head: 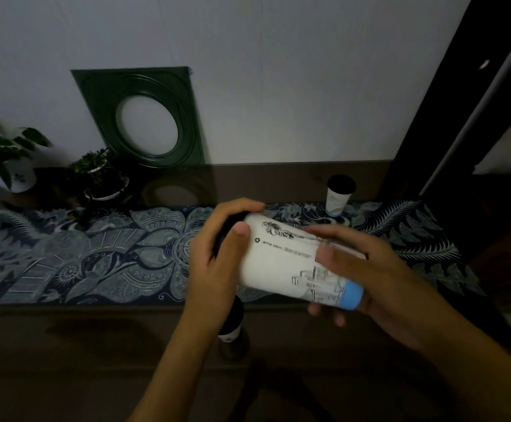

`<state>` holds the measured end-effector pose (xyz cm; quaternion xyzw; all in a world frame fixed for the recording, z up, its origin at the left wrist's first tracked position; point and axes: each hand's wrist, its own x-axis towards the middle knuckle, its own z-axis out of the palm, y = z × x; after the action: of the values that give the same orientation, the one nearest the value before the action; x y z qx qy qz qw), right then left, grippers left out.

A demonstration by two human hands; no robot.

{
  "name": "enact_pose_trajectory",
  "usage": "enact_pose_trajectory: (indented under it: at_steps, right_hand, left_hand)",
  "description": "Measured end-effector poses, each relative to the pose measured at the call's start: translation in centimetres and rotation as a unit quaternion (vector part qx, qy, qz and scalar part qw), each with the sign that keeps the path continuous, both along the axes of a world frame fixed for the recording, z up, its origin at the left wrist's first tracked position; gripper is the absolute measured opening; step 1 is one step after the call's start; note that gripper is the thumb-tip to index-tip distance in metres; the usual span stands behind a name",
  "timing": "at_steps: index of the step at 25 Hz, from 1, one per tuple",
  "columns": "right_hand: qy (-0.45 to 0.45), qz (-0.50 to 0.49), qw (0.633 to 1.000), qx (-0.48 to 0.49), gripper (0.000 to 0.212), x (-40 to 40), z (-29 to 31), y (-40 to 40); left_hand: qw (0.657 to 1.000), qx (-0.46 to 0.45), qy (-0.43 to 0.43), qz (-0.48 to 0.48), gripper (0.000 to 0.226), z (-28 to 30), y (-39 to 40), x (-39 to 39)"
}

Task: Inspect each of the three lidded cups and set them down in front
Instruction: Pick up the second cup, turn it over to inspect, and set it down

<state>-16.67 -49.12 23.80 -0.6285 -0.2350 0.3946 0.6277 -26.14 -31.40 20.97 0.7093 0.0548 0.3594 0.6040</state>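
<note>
Both hands grip one cup (281,263) sideways above the table (95,360), the left hand (217,254) clasping its black lid end, the right hand (367,269) its blue base, apparently to view the print. A second cup (231,325) stands in front beneath; a third (338,194) waits upright behind.

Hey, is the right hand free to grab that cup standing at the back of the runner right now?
Probably not yet. The right hand is wrapped around the base end of the held cup, which the left hand grips at the lid. The back cup stands upright with nothing blocking it, so it looks reachable once the hand is emptied.
</note>
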Motion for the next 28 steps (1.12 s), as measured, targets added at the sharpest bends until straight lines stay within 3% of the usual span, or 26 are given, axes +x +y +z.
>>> enact_pose_trajectory:
  at_steps: [1,3,4,5,7,9,10,12,14,15,17,18,19,20,22,24,26,28]
  right_hand:
    - [-0.139,-0.028,0.99,-0.009,0.05,-0.1,0.0,0.0]
    - [-0.436,-0.053,0.898,-0.037,0.056,-0.4,-0.1,-0.1]
    - [-0.471,-0.058,0.88,-0.031,0.052,-0.4,-0.2,0.0]
    - [-0.428,-0.065,0.901,-0.019,0.045,-0.4,-0.1,0.0]
    - [-0.209,-0.076,0.974,0.039,0.035,-0.2,0.5,0.3]
    - [-0.03,-0.07,0.996,0.05,0.041,0.0,0.6,0.7]
    - [0.005,-0.075,0.996,0.037,0.046,0.0,0.5,0.9]
    - [-0.034,-0.121,0.992,0.029,0.04,-0.1,0.0,1.3]
    - [-0.176,-0.174,0.968,0.052,0.024,0.3,-0.1,1.7]
    - [-0.241,-0.168,0.953,0.07,0.025,0.6,0.3,1.8]
    - [-0.307,-0.109,0.938,0.118,0.036,1.4,1.3,2.0]
    - [-0.312,-0.074,0.935,0.154,0.039,1.8,1.9,2.3]
    - [-0.3,-0.052,0.933,0.19,0.04,2.1,2.4,2.6]
    - [-0.284,-0.048,0.932,0.219,0.039,2.3,2.7,3.0]
    - [-0.274,-0.119,0.924,0.24,0.035,2.3,2.8,4.0]
    - [-0.246,-0.235,0.913,0.227,0.035,1.7,2.4,5.4]
    - [-0.173,-0.307,0.912,0.211,0.043,0.9,2.1,6.5]
    - [-0.141,-0.305,0.919,0.206,0.049,1.0,2.0,6.8]
  left_hand:
    - [0.999,-0.037,0.007,0.012,0.03,0.0,-0.1,0.1]
    - [0.994,-0.108,0.024,0.017,0.027,-0.1,-0.1,0.3]
    - [0.992,-0.12,0.029,0.01,0.027,0.0,-0.1,0.2]
    - [0.994,-0.11,0.026,0.0,0.028,0.1,-0.3,0.1]
    - [1.0,-0.019,-0.005,0.007,0.034,0.2,-0.7,-0.3]
    - [0.992,0.11,-0.042,0.045,0.036,0.0,-0.9,-0.3]
    - [0.987,0.138,-0.046,0.065,0.035,-0.1,-1.2,-0.2]
    - [0.993,0.07,-0.028,0.087,0.029,-0.4,-1.6,0.1]
    - [0.985,-0.145,0.025,0.086,0.023,0.1,-2.4,0.5]
    - [0.952,-0.287,0.082,0.067,0.025,0.4,-2.7,0.7]
    - [0.819,-0.528,0.217,-0.053,0.038,0.9,-2.7,1.2]
    - [0.758,-0.588,0.253,-0.128,0.049,1.1,-2.7,1.2]
    - [0.717,-0.623,0.256,-0.18,0.055,1.3,-2.9,1.1]
    - [0.698,-0.644,0.238,-0.202,0.058,1.3,-3.1,1.1]
    - [0.711,-0.661,0.157,-0.179,0.055,1.0,-3.9,1.5]
    - [0.806,-0.588,0.037,-0.058,0.044,0.4,-4.9,2.1]
    - [0.895,-0.441,-0.038,0.058,0.03,-0.1,-5.5,2.3]
    - [0.908,-0.409,-0.036,0.083,0.029,-0.4,-5.2,2.2]
